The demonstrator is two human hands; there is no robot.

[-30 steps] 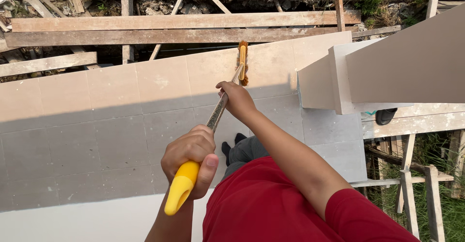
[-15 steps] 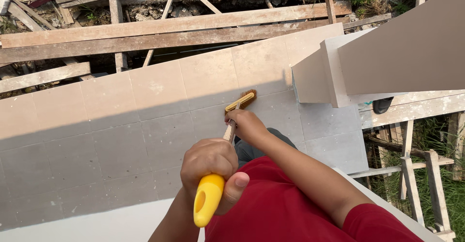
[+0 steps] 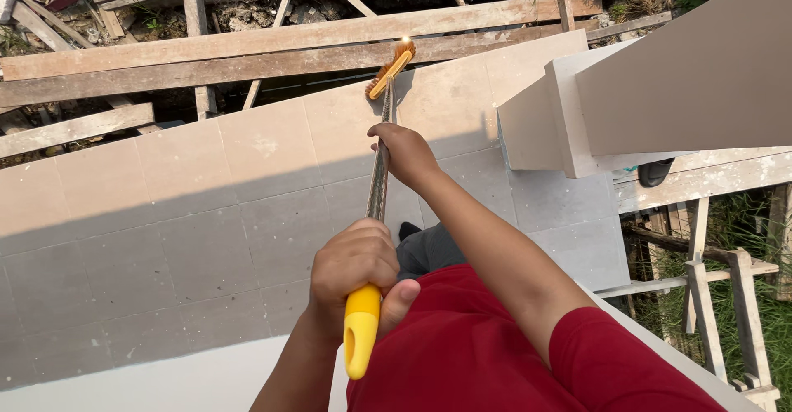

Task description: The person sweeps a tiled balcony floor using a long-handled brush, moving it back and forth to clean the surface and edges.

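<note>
Surface: beige tiled slab (image 3: 206,206), half shaded.
Broom (image 3: 381,173): yellow grip, orange bristle head; long axis points away, head at far edge.
Left hand (image 3: 353,265), right hand (image 3: 404,155): fingers wrapped around shaft.

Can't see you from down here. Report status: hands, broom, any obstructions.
Left hand gripping broom by its yellow end, right hand farther up the handle. Brush head at sunlit far edge of tiled floor. Nothing lying on the tiles around it.

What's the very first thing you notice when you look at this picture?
The long broom with its bright yellow handle end stands out first, running up the middle. The left hand grips it near the yellow end and the right hand holds it higher up, with the orange brush head at the far edge of the tan tiled floor. Beyond that edge lie rough wooden planks.
</note>
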